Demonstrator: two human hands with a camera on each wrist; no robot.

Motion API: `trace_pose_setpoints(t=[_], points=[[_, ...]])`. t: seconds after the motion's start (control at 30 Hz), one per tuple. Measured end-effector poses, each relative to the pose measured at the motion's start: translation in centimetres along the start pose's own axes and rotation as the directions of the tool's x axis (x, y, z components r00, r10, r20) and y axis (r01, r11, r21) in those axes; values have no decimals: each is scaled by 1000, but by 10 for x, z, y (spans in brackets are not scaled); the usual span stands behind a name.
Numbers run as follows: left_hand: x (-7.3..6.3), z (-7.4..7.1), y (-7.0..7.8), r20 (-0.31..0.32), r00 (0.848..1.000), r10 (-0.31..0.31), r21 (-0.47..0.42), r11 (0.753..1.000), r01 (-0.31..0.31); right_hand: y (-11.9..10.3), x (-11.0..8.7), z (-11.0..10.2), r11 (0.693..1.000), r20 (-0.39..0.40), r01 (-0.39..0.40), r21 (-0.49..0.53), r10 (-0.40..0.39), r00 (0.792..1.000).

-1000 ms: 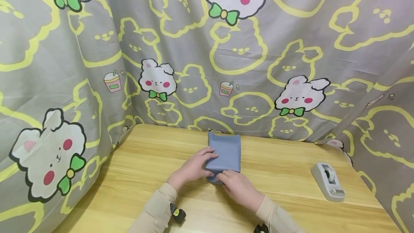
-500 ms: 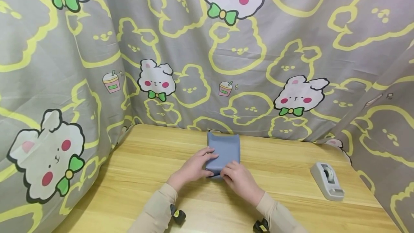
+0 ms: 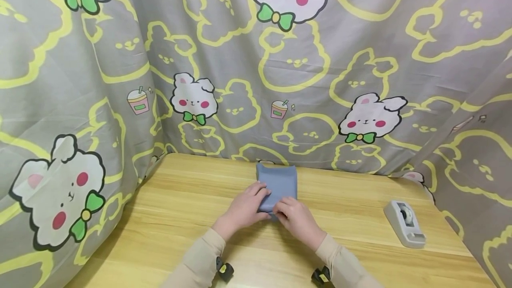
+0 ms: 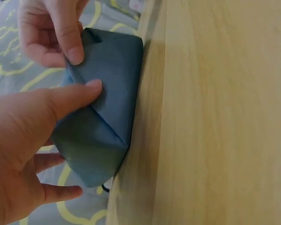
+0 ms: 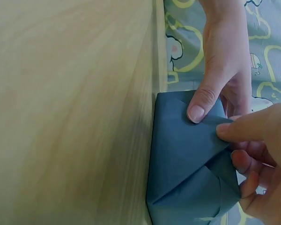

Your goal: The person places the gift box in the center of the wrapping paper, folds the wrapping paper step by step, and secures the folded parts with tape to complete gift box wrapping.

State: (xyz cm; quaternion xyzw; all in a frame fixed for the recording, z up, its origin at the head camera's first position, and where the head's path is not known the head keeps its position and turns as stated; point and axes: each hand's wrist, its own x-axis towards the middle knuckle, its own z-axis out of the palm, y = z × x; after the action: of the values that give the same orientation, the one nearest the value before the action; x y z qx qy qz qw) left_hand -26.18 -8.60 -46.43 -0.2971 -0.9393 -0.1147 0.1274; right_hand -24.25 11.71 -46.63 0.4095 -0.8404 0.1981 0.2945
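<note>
A small box-shaped parcel wrapped in blue-grey paper [image 3: 278,181] lies on the table. My left hand [image 3: 245,207] rests on its left side, fingers over the top and thumb against the near end. In the left wrist view, that thumb presses the folded end [image 4: 113,89] and the other fingers are spread. My right hand [image 3: 298,222] is at the near right corner. Its thumb and fingers pinch the edge of the end flap [image 5: 203,143], beside my left thumb. A slanted fold crosses the end face, with a tucked layer of paper [image 5: 192,190] under it.
A light grey tape dispenser [image 3: 403,233] with a roll in it stands at the right of the wooden table [image 3: 192,177]. A grey cartoon-print curtain [image 3: 236,66] hangs round the back and both sides.
My right hand has moved up from low on the near end to the top edge of the flap. My left hand has shifted right, its thumb now further along the near end.
</note>
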Motion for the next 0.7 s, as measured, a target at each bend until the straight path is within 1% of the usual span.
trace_pose_setpoints(t=[0.03,0.13,0.17,0.23,0.3,0.37,0.4,0.43,0.47,0.57,0.7], points=[[0,1,1,-14,1000,-2,13,1000,2,0,0,-1,1000,5,-1,8,1,1000],[0,2,3,-23,1000,-11,30,999,12,3,1,-5,999,33,-24,24,24,999],[0,2,3,-22,1000,-11,34,999,12,4,1,-7,999,51,-42,23,41,998],[0,2,3,-20,1000,-10,32,999,11,8,0,-12,993,119,-115,39,110,987],[1,3,2,-20,1000,-10,29,1000,11,13,-2,-15,981,200,-191,45,179,963],[1,3,2,-15,1000,-16,24,1000,16,19,-5,-14,964,281,-263,40,241,929],[1,4,2,-12,1000,-19,22,1000,19,22,-6,-13,957,315,-288,32,264,912],[2,4,2,-8,1000,-21,21,1000,21,25,-8,-11,954,337,-300,20,276,900],[2,4,1,-5,1000,-23,22,999,23,27,-10,-9,953,348,-302,6,281,894],[2,4,1,5,1000,-23,17,1000,23,31,-13,-5,956,349,-289,-43,285,893],[1,3,0,14,1000,-16,10,1000,16,33,-14,-1,959,306,-273,-79,284,908]])
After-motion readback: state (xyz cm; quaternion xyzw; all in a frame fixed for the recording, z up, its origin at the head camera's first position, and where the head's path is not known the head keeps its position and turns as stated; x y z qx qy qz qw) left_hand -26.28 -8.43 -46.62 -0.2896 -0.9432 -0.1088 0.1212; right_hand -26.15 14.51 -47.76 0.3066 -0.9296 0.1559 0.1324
